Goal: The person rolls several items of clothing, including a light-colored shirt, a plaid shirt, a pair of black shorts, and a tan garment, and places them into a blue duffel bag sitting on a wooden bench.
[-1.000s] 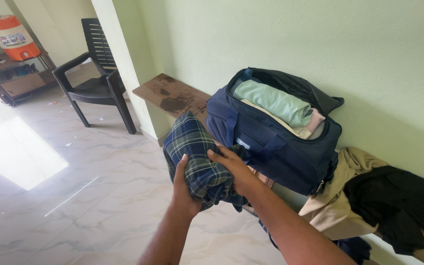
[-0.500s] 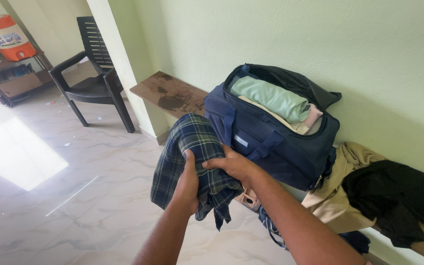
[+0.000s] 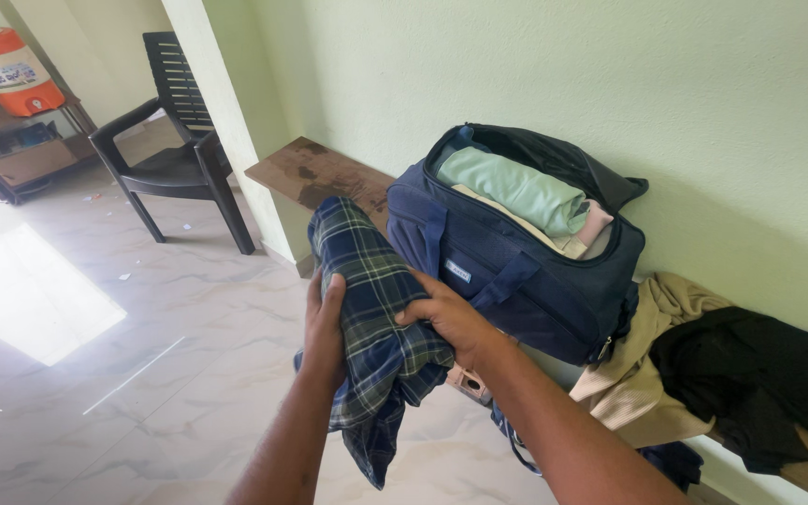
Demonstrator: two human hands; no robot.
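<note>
My left hand: my left hand [image 3: 325, 323] grips the near-left edge of a plaid garment [image 3: 376, 309], fingers curled over the cloth, thumb hidden behind it.
My right hand: my right hand [image 3: 453, 318] is closed on the right side of the same garment, fingers wrapped into the folds, knuckles up.
Plaid garment: dark blue and green checked cloth with pale lines, bunched into a long roll held between both hands in the air above the floor. Its far end points at the bag; its lower end hangs loose below my wrists.
Bag: a navy duffel bag [image 3: 526, 271] sits open on a ledge just beyond the garment, its flap [image 3: 563, 159] thrown back against the pale green wall [image 3: 610, 75].
Inside the bag: a rolled light green cloth [image 3: 512, 187] lies on top, with cream and pink cloth [image 3: 586, 234] under it.
Beside the bag: a tan garment [image 3: 647, 374] and a black garment [image 3: 759, 383] lie heaped on the ledge to the right.
Ledge: a worn brown bench top [image 3: 310, 173] runs along the wall to the left of the bag.
Room: a black plastic chair [image 3: 175, 154] stands on the marble floor [image 3: 95, 374] at far left; an orange and white water cooler [image 3: 11, 70] sits on a low stand behind it.
</note>
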